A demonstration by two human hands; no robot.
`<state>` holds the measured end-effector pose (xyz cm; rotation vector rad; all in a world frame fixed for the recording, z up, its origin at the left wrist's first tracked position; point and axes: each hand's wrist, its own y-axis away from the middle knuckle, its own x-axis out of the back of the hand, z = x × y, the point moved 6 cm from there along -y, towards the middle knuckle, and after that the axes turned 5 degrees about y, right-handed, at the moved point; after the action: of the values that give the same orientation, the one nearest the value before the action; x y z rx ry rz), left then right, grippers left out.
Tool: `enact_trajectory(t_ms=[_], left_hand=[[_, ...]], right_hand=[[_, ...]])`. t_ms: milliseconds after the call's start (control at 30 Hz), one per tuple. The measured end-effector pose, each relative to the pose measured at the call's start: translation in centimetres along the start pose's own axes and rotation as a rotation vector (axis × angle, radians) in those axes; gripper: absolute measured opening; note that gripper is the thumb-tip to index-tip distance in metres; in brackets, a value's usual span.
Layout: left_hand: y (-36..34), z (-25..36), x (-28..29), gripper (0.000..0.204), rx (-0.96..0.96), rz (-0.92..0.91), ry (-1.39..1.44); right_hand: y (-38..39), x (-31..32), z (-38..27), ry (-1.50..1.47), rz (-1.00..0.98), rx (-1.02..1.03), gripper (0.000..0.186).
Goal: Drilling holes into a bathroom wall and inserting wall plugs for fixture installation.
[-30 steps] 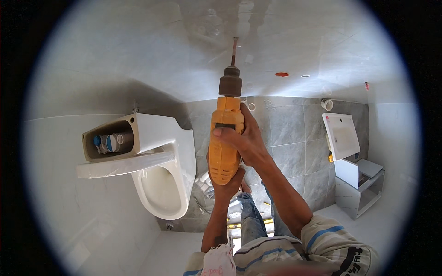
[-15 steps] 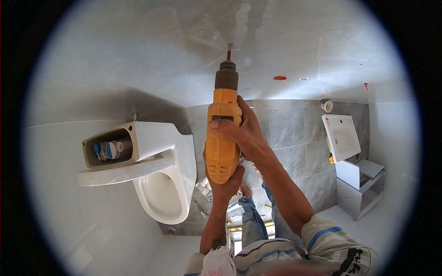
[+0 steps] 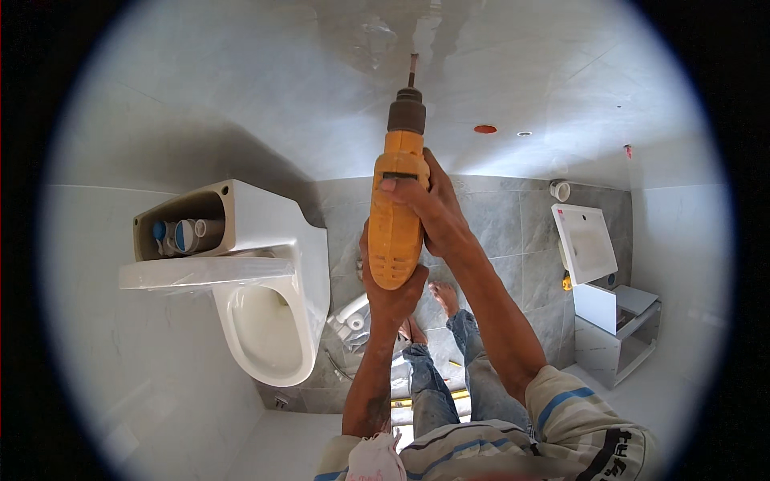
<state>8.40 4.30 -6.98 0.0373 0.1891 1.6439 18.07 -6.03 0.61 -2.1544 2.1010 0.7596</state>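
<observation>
A yellow-orange power drill (image 3: pixel 395 232) points away from me, its dark chuck (image 3: pixel 407 114) toward the pale, glossy wall. The thin bit (image 3: pixel 411 76) reaches a small reddish mark on that wall; whether it has entered cannot be made out. My right hand (image 3: pixel 441 212) is closed round the right side of the drill body, with the thumb lying over the top. Behind and beneath the drill's rear end, my left hand (image 3: pixel 395 301) is wrapped round the grip, which the body mostly hides.
On the left stands a white toilet (image 3: pixel 313 321) with an open tank holding blue and white fittings. A white basin (image 3: pixel 589 240) and a box-like cabinet (image 3: pixel 597 349) are at the right. White pipe pieces (image 3: pixel 351 317) lie on grey tiles. The wall has a round orange-red hole (image 3: pixel 485 129).
The drill and both hands appear slightly higher and further right in the view. The toilet and basin have shifted slightly left and up with the head's movement. Both hands keep their hold.
</observation>
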Motion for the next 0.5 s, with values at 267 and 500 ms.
enact_trajectory(t_ms=[267, 500], left_hand=[[3.0, 0.8, 0.1, 0.086, 0.077, 0.014, -0.042], [4.7, 3.4, -1.7, 0.093, -0.058, 0.08, -0.09]], right_hand=[[2.1, 0.2, 0.3, -0.023, -0.05, -0.04, 0.059], [3.5, 0.9, -0.4, -0.022, -0.05, -0.07, 0.063]])
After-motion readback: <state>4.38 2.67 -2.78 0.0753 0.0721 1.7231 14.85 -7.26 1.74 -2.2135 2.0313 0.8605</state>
